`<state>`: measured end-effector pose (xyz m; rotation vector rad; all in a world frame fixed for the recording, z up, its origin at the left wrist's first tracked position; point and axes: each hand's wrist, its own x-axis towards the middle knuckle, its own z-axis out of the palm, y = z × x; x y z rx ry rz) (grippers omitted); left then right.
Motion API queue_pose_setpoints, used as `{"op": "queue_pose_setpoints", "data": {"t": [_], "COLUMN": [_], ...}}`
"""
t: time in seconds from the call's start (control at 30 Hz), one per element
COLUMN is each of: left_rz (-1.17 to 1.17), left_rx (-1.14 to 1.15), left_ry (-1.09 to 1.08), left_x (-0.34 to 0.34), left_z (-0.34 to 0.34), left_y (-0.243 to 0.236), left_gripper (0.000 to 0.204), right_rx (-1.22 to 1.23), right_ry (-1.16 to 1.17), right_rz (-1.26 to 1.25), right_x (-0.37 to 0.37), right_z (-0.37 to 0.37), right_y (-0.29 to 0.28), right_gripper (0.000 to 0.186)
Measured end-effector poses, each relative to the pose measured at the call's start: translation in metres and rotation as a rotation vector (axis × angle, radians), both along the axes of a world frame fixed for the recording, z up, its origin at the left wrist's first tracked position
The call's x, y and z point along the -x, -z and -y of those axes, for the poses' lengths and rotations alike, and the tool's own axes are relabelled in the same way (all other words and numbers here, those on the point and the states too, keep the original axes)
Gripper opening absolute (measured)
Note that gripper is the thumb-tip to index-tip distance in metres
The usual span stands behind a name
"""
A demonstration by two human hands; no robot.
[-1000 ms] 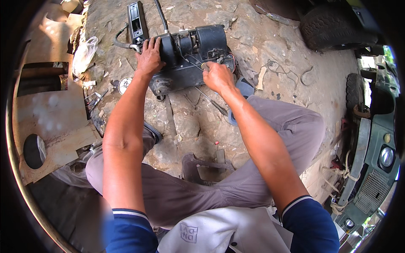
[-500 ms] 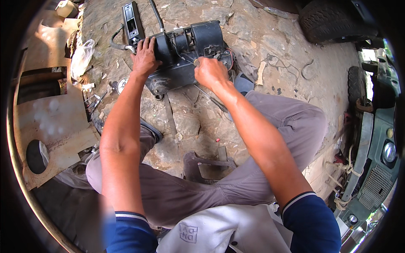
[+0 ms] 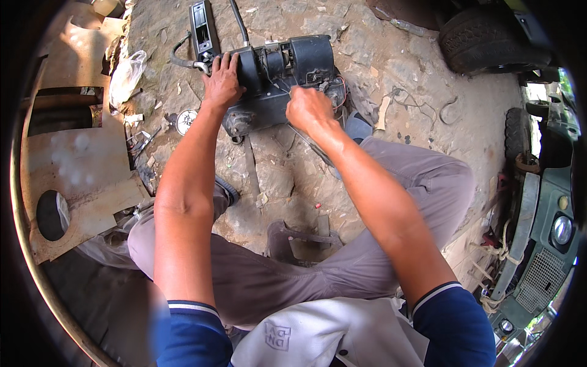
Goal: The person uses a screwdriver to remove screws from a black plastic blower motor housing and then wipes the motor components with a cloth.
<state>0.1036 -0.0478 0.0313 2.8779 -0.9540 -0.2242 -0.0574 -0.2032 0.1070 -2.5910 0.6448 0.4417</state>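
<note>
A black plastic blower unit (image 3: 312,55) with wires and rounded housings lies on the rough stone ground. My left hand (image 3: 223,85) rests on its left end, fingers spread, beside a bent hose (image 3: 182,62) with a metal fitting. My right hand (image 3: 309,109) is closed at the front of the unit, near loose wires (image 3: 339,85), gripping something small that its fingers hide. A long narrow black panel (image 3: 203,30) lies behind my left hand. A rod-like tool (image 3: 318,153) lies on the ground below my right hand.
Rusty cut sheet metal (image 3: 73,171) and a plastic bag (image 3: 128,79) lie at left. A round white item (image 3: 186,122) and scraps sit near the unit. Tyres (image 3: 489,43) are at upper right, a green vehicle front (image 3: 544,269) at right. My crossed legs (image 3: 422,171) frame the lower ground.
The view has shifted slightly, first one way, then back. My left hand stays on the unit; my right hand stays closed at its front, with its wrist and fingers moving slightly.
</note>
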Motion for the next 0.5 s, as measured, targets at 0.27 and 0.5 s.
{"op": "queue_pose_setpoints", "data": {"t": [0.27,0.5], "left_rz": [-0.011,-0.014], "left_rx": [-0.008,0.003], "left_ry": [-0.018,-0.023], "left_x": [0.003,0.005], "left_z": [0.002,0.002], "left_y": [-0.005,-0.002], "left_gripper": [0.096,0.097], "right_rx": [-0.044,-0.064], "right_ry": [0.092,0.074], "right_rz": [0.018,0.105], "right_x": [0.011,0.015], "right_z": [-0.014,0.005], "right_y": [0.016,0.005], "right_gripper": [0.029,0.027]}}
